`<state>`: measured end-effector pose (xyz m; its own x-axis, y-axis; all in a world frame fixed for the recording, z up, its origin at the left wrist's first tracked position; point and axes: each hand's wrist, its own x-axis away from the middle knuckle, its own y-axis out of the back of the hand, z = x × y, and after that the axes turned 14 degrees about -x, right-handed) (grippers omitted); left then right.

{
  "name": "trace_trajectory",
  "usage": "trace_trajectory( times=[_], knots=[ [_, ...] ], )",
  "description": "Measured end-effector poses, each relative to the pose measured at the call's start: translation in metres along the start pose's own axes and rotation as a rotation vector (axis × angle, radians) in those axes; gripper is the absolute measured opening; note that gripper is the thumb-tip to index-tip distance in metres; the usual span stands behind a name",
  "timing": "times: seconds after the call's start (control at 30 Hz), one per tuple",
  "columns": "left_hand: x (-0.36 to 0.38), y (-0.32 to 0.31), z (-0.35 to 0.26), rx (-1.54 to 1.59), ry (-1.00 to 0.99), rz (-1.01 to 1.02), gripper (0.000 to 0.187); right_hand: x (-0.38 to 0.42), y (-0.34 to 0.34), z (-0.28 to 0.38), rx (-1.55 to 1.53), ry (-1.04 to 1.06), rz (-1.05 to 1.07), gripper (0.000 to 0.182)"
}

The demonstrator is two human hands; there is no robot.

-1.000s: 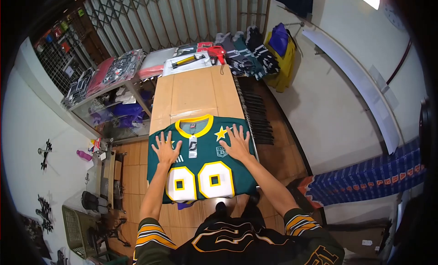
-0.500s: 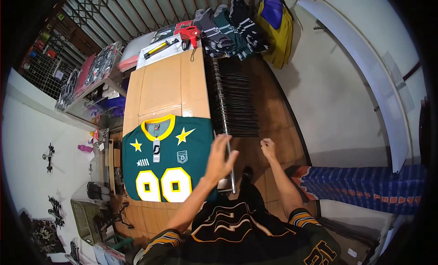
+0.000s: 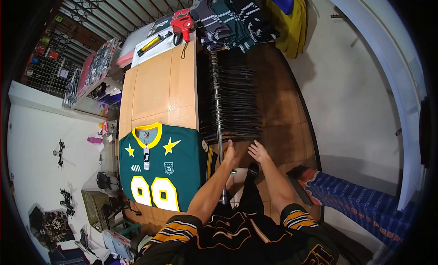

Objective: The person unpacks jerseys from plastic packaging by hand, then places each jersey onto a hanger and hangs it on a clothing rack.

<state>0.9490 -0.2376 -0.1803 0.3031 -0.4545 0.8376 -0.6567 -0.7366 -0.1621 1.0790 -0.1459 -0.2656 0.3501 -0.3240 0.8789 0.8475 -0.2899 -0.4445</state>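
Note:
My left hand (image 3: 231, 153) is beside the metal rail (image 3: 217, 101), just in front of the nearest black hangers (image 3: 237, 101). Its fingers point up and forward and look unclosed, with nothing seen in them. A short way to the right, my right hand (image 3: 258, 151) is held open with its fingers apart, close to the same end of the hanger row. Left of the rail, a green jersey (image 3: 185, 151) with a yellow collar, stars and a white 99 lies flat, its tag at the neck.
The jersey lies on a cardboard-covered table (image 3: 153, 89). At its far end are a red tagging-gun-like tool (image 3: 183, 25) and a yellow-and-black tool (image 3: 150, 44). Folded garments (image 3: 232, 21) are stacked behind the hangers. A blue patterned box (image 3: 351, 196) stands at right.
My left hand has moved from above the jersey's edge to the right, past the rail. My right hand has shifted left toward the hangers and its fingers have spread. The view has tilted.

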Motion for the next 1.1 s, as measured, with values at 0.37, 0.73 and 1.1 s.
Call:
trace_trajectory(
  times=[0.37,0.73,1.1],
  knots=[
    [-0.079,0.021,0.040,0.124,-0.065,-0.064,0.074,-0.015,-0.016,-0.010,-0.072,-0.017,0.062,0.065],
    [0.150,-0.012,0.041,-0.308,-0.056,0.447,0.058,0.155,0.035,0.022,-0.063,0.737,-0.082,0.043],
    [0.338,0.155,0.108,-0.858,-0.957,0.211,0.057,0.364,0.002,-0.041,0.120,1.398,-0.078,0.036]
  ],
)
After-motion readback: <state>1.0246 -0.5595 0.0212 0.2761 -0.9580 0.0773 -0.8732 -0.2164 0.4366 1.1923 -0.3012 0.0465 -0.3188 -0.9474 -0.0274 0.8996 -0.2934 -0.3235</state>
